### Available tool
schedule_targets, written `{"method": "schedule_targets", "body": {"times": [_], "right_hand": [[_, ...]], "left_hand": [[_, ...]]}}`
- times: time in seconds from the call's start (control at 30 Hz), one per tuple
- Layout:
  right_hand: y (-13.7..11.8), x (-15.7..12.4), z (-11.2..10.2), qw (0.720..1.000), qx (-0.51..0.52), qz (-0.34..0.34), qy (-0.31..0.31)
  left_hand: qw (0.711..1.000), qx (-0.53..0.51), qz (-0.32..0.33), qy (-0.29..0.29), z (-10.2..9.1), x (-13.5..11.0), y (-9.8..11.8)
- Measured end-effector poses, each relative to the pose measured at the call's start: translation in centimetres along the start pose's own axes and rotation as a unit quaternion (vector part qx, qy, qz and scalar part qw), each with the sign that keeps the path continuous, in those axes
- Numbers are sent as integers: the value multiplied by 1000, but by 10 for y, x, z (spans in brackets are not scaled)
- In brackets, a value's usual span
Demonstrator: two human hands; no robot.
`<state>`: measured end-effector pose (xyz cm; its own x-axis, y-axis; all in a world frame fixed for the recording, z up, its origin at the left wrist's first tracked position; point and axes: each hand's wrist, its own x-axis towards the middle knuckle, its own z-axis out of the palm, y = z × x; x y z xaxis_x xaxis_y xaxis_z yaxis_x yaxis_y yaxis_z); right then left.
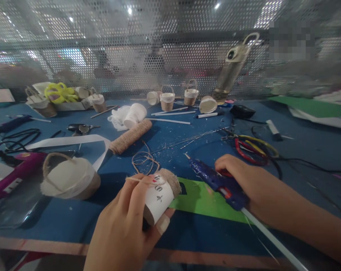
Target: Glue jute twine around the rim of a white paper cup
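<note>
My left hand (131, 214) grips a small paper cup (159, 195) tilted on its side, white with dark handwritten marks and brown twine wound round its far end. A loose strand of twine (145, 160) curls on the table just behind it. My right hand (238, 180) is wrapped round a dark blue hot glue gun (215, 180), its nozzle pointing up and left, apart from the cup. A long white glue stick (272, 235) sticks out of the gun's back. Under the cup and gun lies a bright green strip (204, 201).
Left stand a small handled bucket (70, 178) and a purple glue gun (18, 175). Behind are a twine roll (131, 136), white cups (135, 114) and several small buckets (167, 99). Pliers (252, 150) with red and yellow handles lie right, near a tall bottle (231, 73) by the mesh screen (125, 56).
</note>
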<state>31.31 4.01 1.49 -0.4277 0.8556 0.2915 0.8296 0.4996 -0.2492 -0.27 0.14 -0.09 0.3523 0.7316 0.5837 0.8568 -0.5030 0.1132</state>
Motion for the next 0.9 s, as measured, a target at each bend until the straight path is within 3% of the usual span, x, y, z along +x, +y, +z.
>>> {"method": "schedule_targets", "body": {"times": [0.2,0.33,0.5,0.67,0.9], "right_hand": [[24,8,1,999,38,21,-22],[31,10,-14,998,16,-64,-7],[-16,25,-29,988,60,-122,67],[-68,55,-21,966,138,-214,36],[-87,78,-16,955,166,-247,-3]], "left_hand": [[1000,0,8,4,1,0,0],[1000,7,0,7,0,1,2],[1000,8,5,11,1,2,3],[1000,-4,7,3,2,-1,-1],[1000,-15,3,2,0,2,2]]}}
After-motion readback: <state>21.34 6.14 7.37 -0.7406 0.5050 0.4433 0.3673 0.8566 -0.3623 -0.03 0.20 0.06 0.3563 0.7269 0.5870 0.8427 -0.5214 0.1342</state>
